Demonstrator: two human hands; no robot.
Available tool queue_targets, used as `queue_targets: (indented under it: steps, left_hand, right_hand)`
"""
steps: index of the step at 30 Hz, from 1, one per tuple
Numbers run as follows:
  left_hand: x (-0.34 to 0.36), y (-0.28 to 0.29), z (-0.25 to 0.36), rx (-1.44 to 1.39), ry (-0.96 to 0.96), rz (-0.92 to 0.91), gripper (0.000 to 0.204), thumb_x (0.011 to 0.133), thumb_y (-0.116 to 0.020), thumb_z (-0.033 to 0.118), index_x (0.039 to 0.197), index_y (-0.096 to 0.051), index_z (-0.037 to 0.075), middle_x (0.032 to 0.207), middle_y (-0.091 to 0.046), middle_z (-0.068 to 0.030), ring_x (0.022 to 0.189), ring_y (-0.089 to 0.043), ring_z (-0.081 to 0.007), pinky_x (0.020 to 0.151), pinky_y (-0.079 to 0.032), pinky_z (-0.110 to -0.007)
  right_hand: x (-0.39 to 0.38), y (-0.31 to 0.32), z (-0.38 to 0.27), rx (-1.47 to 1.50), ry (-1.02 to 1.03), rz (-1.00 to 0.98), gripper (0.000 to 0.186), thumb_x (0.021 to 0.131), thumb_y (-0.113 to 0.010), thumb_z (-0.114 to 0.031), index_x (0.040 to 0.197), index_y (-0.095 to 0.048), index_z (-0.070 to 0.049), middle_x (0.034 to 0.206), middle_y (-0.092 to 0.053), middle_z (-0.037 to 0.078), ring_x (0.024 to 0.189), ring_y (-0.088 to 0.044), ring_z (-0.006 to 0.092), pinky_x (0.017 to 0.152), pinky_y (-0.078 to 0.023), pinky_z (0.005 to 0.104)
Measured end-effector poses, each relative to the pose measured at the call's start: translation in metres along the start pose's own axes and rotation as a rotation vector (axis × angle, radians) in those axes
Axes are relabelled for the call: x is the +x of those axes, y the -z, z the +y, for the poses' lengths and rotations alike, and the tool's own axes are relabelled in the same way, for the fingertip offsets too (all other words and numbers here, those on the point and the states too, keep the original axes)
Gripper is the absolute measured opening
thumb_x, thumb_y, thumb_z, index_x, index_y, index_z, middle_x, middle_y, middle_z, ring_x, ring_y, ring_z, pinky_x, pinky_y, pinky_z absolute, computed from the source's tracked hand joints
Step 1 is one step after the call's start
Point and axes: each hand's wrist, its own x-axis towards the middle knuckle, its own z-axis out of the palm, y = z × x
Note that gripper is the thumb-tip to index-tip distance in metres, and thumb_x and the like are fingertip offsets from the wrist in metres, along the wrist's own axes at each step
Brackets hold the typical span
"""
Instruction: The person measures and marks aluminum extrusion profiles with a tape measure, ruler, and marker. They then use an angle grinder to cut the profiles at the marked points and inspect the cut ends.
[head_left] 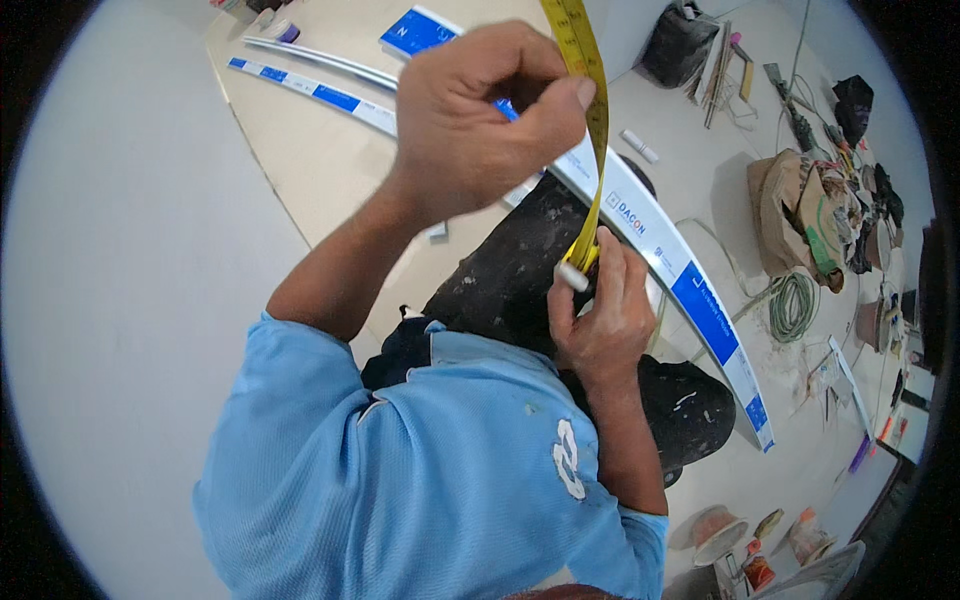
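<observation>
A yellow tape measure blade (pixel 597 130) runs from the top of the view down to my right hand, twisting on its way. My left hand (pixel 485 115) is raised, with thumb and finger pinched at the blade's edge. Lower down, my right hand (pixel 607 310) is closed around the yellow tape measure (pixel 583 250), its case mostly hidden by the fingers. A small white stub (pixel 573 277) pokes out by the right thumb; its kind is unclear. Beneath both hands, a long white and blue profile strip (pixel 660 235) lies slantwise across my dark trousers.
More white and blue strips (pixel 325 95) and a blue-labelled piece (pixel 415 32) lie on the floor ahead. At right are a brown paper bag (pixel 785 205), a coiled green hose (pixel 792 308), a black bag (pixel 680 45) and scattered tools. Buckets (pixel 718 535) stand lower right.
</observation>
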Motion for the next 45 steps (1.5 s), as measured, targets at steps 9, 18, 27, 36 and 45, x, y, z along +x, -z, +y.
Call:
queue_targets:
  steps: [9, 18, 27, 36, 45]
  left_hand:
    - [0.001, -0.06, 0.011, 0.009, -0.016, -0.184, 0.017, 0.097, -0.086, 0.017, 0.103, -0.079, 0.002, 0.095, -0.077, -0.0105, 0.083, -0.075, -0.0219, 0.075, -0.06, -0.036]
    - [-0.047, 0.028, -0.06, -1.011, 0.835, -1.419, 0.044, 0.097, -0.089, 0.038, 0.119, -0.081, 0.001, 0.114, -0.081, -0.0155, 0.102, -0.078, -0.0284, 0.088, -0.062, -0.041]
    - [-0.149, 0.06, -0.316, -0.143, 0.837, -0.57, 0.019, 0.101, -0.079, 0.02, 0.104, -0.08, 0.001, 0.097, -0.081, -0.0146, 0.091, -0.078, -0.0247, 0.081, -0.063, -0.043]
    - [-0.133, -0.093, -0.462, 0.93, 0.2, -0.896, 0.062, 0.092, -0.071, 0.001, 0.152, -0.064, 0.015, 0.154, -0.065, -0.0181, 0.152, -0.053, -0.0402, 0.121, -0.046, -0.057]
    - [-0.141, -0.099, -0.522, 0.91, 0.288, -1.118, 0.033, 0.095, -0.077, 0.014, 0.128, -0.072, 0.014, 0.12, -0.079, -0.0134, 0.126, -0.072, -0.0365, 0.113, -0.051, -0.059]
  right_hand:
    - [-0.011, 0.037, 0.02, 0.524, -0.43, -0.084, 0.057, 0.1, -0.085, -0.016, 0.15, -0.062, 0.0, 0.129, -0.076, 0.02, 0.113, -0.077, 0.0267, 0.101, -0.062, 0.0422]
    - [-0.135, 0.258, 0.076, 1.002, -0.686, 0.601, 0.077, 0.099, -0.077, -0.029, 0.155, -0.043, 0.011, 0.095, -0.06, 0.011, 0.077, -0.058, 0.0196, 0.063, -0.054, 0.0323]
    - [-0.365, 0.274, 0.121, 0.854, -1.32, 1.079, 0.045, 0.117, -0.062, -0.042, 0.144, -0.064, -0.007, 0.09, -0.072, 0.003, 0.067, -0.067, 0.0123, 0.05, -0.057, 0.0297]
    - [-0.473, 0.2, 0.09, 0.685, -1.898, 0.833, 0.046, 0.114, -0.065, -0.05, 0.123, -0.075, -0.006, 0.073, -0.063, 0.0, 0.056, -0.06, 0.0131, 0.046, -0.048, 0.0313]
    - [-0.53, 0.107, 0.035, 0.434, -2.386, 0.615, 0.042, 0.102, -0.079, -0.045, 0.113, -0.076, -0.005, 0.088, -0.076, 0.008, 0.07, -0.072, 0.0253, 0.06, -0.06, 0.0454]
